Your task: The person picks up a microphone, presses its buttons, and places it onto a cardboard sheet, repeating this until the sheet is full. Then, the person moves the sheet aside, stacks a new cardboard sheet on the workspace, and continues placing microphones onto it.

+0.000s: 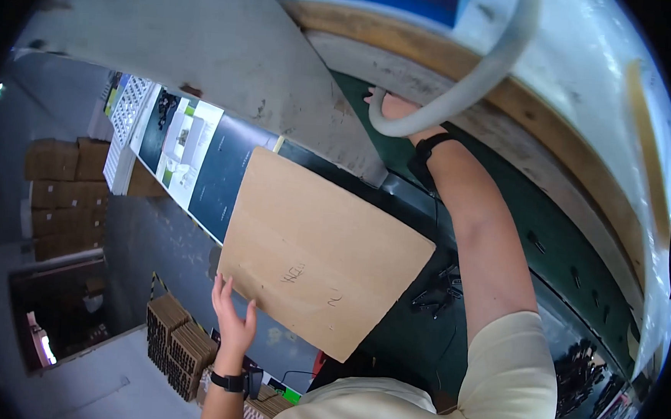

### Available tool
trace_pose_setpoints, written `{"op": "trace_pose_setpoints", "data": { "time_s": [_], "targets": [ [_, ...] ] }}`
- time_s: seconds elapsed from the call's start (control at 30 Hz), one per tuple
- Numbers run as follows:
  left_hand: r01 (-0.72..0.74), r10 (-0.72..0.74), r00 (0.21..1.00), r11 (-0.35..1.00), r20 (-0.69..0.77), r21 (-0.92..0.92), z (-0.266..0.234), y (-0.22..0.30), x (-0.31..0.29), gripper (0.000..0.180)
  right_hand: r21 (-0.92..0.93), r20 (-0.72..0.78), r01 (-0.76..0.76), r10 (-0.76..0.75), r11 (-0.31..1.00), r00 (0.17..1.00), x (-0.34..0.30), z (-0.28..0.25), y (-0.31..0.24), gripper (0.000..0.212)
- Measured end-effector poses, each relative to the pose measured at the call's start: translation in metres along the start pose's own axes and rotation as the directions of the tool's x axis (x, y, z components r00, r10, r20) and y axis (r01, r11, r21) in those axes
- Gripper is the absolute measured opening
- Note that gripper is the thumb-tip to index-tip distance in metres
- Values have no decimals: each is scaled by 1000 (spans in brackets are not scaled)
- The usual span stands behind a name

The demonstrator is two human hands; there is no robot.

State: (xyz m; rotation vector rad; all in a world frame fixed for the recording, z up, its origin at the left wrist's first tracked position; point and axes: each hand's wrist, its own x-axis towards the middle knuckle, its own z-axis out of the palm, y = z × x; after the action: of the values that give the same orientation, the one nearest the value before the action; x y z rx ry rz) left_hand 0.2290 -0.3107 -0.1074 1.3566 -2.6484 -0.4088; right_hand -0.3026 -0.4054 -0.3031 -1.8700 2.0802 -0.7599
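Note:
My left hand (pixel 234 317) presses its spread fingers against the lower left edge of a flat brown cardboard sheet (pixel 322 243) and holds it up, tilted, in the middle of the view. A black watch (pixel 229 381) is on that wrist. My right arm stretches up and away; my right hand (pixel 394 107) lies against a dark green machine surface (pixel 505 197), right behind a curved white hose (pixel 466 87). The hose covers part of the hand, so its grip is unclear. A black band (pixel 430 150) circles that wrist.
A long surface (pixel 193 155) at the left carries printed dark and white sheets. Stacked cardboard boxes (pixel 60 185) stand far left. Bundles of corrugated pieces (pixel 177 342) sit on the floor below. A grey beam (pixel 207 48) crosses the top; a wooden rim (pixel 467 64) edges the machine.

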Motion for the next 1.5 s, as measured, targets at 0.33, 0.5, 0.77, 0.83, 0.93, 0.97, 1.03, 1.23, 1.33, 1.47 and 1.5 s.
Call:
{"op": "trace_pose_setpoints", "data": {
  "time_s": [0.33, 0.5, 0.77, 0.83, 0.93, 0.97, 1.03, 1.23, 1.33, 1.47, 1.5],
  "targets": [
    [33, -30, 999, 997, 40, -74, 12, 38, -14, 65, -20, 29, -165, 165, 986, 986, -66, -50, -14, 26],
    [-194, 203, 978, 970, 46, -147, 5, 92, 5, 62, 95, -98, -61, 70, 994, 993, -217, -119, -41, 36],
    [-290, 622, 716, 678, 317, -675, 66, 209, -23, 60, 192, -81, -338, 358, 922, 930, -367, -78, -114, 41],
    [-250, 599, 713, 702, 363, -667, 113, 213, -39, 66, 157, -57, -359, 371, 920, 927, -371, -62, -139, 52],
    [-141, 410, 838, 799, 360, -584, 182, 199, -59, 81, 74, -6, -347, 348, 935, 937, -371, -52, -164, 71],
    [-112, 368, 859, 815, 357, -568, 196, 195, -64, 85, 26, 25, -318, 317, 948, 948, -375, -50, -169, 79],
    [-54, 274, 900, 841, 338, -539, 213, 197, -68, 91, -28, 53, -291, 292, 956, 955, -377, -51, -175, 87],
    [50, 158, 915, 870, 372, -491, 229, 214, -60, 91, -242, 244, -241, 300, 940, 922, -379, -43, -192, 81],
    [39, 189, 919, 830, 347, -557, 233, 228, -54, 91, -265, 208, -279, 337, 923, 918, -394, -34, -194, 77],
    [88, 120, 934, 835, 336, -543, 243, 241, -52, 92, -227, 50, -363, 383, 904, 922, -431, -20, -192, 66],
    [51, 151, 928, 855, 341, -517, 246, 246, -54, 91, -233, -11, -380, 388, 895, 922, -441, -18, -192, 62]
  ]
}}
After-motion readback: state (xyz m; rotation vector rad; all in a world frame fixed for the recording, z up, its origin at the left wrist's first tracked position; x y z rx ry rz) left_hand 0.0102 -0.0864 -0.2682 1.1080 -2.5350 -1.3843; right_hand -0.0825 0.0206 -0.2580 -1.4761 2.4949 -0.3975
